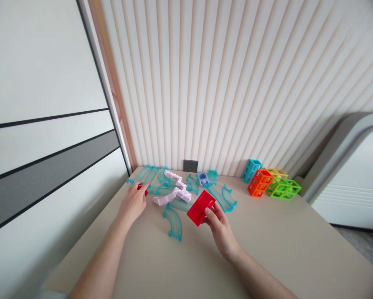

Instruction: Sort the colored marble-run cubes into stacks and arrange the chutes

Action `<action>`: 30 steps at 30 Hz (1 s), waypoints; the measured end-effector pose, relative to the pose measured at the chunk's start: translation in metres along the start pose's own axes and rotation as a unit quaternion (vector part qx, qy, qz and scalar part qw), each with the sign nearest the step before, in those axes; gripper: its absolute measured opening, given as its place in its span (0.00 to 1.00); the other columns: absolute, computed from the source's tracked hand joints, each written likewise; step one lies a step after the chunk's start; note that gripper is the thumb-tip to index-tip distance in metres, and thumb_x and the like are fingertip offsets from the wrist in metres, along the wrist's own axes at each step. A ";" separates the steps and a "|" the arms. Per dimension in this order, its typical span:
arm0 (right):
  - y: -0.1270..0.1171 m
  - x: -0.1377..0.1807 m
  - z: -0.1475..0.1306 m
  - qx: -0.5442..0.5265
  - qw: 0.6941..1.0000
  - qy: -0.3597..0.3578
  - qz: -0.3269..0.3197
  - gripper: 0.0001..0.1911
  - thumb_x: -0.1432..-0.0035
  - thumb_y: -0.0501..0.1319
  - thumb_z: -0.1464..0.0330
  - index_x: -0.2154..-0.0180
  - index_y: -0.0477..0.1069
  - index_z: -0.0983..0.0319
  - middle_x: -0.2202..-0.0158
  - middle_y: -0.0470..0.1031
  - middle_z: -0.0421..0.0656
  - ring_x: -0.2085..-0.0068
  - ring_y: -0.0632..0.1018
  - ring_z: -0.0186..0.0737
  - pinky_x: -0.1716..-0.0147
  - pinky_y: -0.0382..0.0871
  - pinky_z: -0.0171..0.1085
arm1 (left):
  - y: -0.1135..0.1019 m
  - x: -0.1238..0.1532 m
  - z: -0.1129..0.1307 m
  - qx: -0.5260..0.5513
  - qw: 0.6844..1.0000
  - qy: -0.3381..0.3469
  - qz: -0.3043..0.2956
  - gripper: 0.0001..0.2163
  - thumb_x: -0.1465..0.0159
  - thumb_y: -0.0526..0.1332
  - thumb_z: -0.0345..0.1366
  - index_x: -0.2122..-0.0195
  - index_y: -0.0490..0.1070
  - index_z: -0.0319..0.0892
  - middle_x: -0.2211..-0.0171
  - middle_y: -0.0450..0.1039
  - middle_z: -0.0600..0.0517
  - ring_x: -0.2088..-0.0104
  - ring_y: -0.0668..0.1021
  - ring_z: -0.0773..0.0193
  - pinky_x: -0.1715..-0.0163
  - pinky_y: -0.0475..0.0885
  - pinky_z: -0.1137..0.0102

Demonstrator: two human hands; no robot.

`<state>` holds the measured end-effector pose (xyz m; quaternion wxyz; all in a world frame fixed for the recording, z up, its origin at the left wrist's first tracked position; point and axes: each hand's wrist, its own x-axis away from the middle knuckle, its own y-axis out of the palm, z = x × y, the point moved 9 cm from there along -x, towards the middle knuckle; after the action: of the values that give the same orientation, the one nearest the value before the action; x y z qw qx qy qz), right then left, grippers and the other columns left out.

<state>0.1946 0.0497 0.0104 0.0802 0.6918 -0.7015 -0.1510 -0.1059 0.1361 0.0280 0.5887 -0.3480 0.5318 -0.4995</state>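
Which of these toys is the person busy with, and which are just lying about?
Apparently in use:
- red block, in the right hand
- smaller-looking red piece, at the left hand

Apparently lying about:
- turquoise tracks
- lilac pieces
- colored frame blocks

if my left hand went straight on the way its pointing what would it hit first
Probably a teal track, just ahead of your left hand and the red piece at it. The hand's height is unclear, so it might pass over.
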 end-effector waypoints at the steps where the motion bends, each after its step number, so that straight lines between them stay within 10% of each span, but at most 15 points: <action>1: 0.000 0.000 0.000 0.001 1.000 0.000 -0.001 0.21 0.41 0.66 0.54 0.51 0.73 0.59 0.61 0.79 0.45 0.65 0.77 0.41 0.65 0.71 0.39 | -0.004 -0.001 -0.001 0.010 1.000 -0.005 0.023 0.24 0.35 0.51 0.27 0.37 0.65 0.42 0.45 0.66 0.40 0.47 0.73 0.47 0.50 0.73 0.57; 6: 0.001 0.000 0.001 0.007 1.000 -0.003 -0.007 0.22 0.41 0.66 0.54 0.50 0.73 0.58 0.60 0.80 0.45 0.65 0.77 0.41 0.65 0.71 0.38 | -0.039 0.001 -0.004 0.125 0.970 -0.016 0.207 0.22 0.33 0.54 0.32 0.38 0.64 0.36 0.47 0.66 0.35 0.45 0.73 0.45 0.45 0.71 0.53; 11: 0.005 0.004 -0.001 0.018 1.000 -0.001 -0.022 0.25 0.41 0.67 0.54 0.46 0.72 0.57 0.58 0.81 0.44 0.61 0.78 0.44 0.60 0.72 0.41 | -0.060 0.016 -0.002 0.356 0.872 -0.042 0.334 0.29 0.38 0.66 0.44 0.38 0.64 0.41 0.46 0.70 0.39 0.47 0.75 0.48 0.47 0.73 0.55; 22: -0.028 -0.003 0.002 -0.025 0.992 -0.078 0.092 0.22 0.44 0.68 0.54 0.50 0.75 0.56 0.50 0.80 0.45 0.50 0.78 0.50 0.47 0.70 0.47 | 0.002 0.029 0.110 0.851 0.523 -0.035 -0.009 0.25 0.43 0.73 0.42 0.45 0.70 0.48 0.51 0.79 0.48 0.53 0.81 0.58 0.51 0.76 0.63; 30: -0.031 -0.001 -0.009 -0.059 0.986 -0.092 0.127 0.17 0.44 0.67 0.55 0.54 0.76 0.55 0.54 0.81 0.43 0.52 0.78 0.49 0.49 0.71 0.46 | 0.022 0.051 0.155 0.874 0.460 -0.046 -0.149 0.18 0.45 0.74 0.42 0.56 0.77 0.42 0.54 0.81 0.47 0.52 0.81 0.57 0.48 0.74 0.65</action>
<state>0.2265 0.0501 0.0092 0.0742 0.5741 -0.7782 -0.2435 0.0464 0.0742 0.0229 0.5253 0.2517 -0.2707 -0.7664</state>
